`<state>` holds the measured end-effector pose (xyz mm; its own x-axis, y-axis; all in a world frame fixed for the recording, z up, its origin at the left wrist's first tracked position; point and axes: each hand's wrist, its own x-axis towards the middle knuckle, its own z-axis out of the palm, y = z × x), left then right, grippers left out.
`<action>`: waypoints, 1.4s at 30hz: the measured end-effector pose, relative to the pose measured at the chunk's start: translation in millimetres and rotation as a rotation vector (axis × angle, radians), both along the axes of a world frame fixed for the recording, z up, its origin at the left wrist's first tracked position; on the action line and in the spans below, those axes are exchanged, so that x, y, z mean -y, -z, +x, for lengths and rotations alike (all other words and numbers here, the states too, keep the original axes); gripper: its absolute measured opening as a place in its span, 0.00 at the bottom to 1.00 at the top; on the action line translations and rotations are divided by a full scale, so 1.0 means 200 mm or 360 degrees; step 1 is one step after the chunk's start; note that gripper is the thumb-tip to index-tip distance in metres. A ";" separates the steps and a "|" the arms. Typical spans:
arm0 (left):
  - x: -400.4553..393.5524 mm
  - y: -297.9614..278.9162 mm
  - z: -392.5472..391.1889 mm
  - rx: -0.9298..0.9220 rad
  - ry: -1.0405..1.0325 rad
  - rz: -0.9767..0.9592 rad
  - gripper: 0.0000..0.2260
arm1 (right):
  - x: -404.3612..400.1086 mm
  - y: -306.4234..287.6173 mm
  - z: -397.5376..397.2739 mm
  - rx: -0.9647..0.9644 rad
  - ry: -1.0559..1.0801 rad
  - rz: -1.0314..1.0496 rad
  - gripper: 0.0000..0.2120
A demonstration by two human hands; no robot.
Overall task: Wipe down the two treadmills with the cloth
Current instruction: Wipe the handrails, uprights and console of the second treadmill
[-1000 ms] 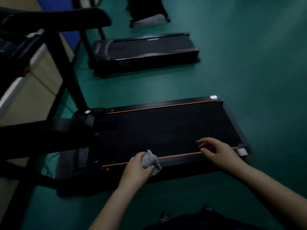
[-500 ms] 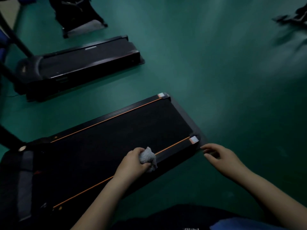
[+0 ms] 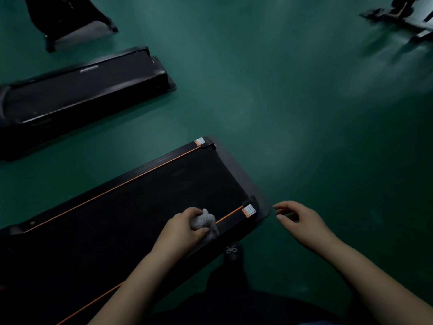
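**Near rail wiped toward the treadmill's end**

Head view: The bunched cloth [image 3: 206, 222] is gripped by the left hand [image 3: 185, 228], fingers curled over the top and thumb tucked beneath, and is pressed on the near side rail of the near treadmill [image 3: 140, 207]. Just beyond the fingertips lie the orange stripe [image 3: 228, 215] and the small label [image 3: 248, 210] at the end corner. The step is judged to be the last stretch of this rail. It would be done well if steady downward pressure were kept, the cloth were drawn along the stripe past the label, and the end cap were taken in rather than skipped. A fresh face of the cloth could be turned out, as it is tightly wadded.

The left wrist is bent slightly, forearm angled in from below. The right hand [image 3: 302, 222] hovers off the corner above the green floor [image 3: 304, 113], its fingers loosely spread, gently curved, holding nothing. The second treadmill [image 3: 82, 87] lies well apart, beyond the left hand's knuckles, and is judged to be awaiting attention.
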<state>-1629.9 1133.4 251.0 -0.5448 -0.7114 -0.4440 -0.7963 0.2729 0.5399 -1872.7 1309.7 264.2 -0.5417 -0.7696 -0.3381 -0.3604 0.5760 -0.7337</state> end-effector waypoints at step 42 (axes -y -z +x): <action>1.82 0.01 -2.53 0.0066 -0.1032 -0.0128 0.22 | 2.55 0.01 -2.88 0.0095 -0.0888 0.0068 0.08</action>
<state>-2135.6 769.7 248.8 0.0222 -0.9218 -0.3870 -0.8327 -0.2313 0.5032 -2449.3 800.1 263.1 -0.0356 -0.9189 -0.3930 -0.5775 0.3398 -0.7423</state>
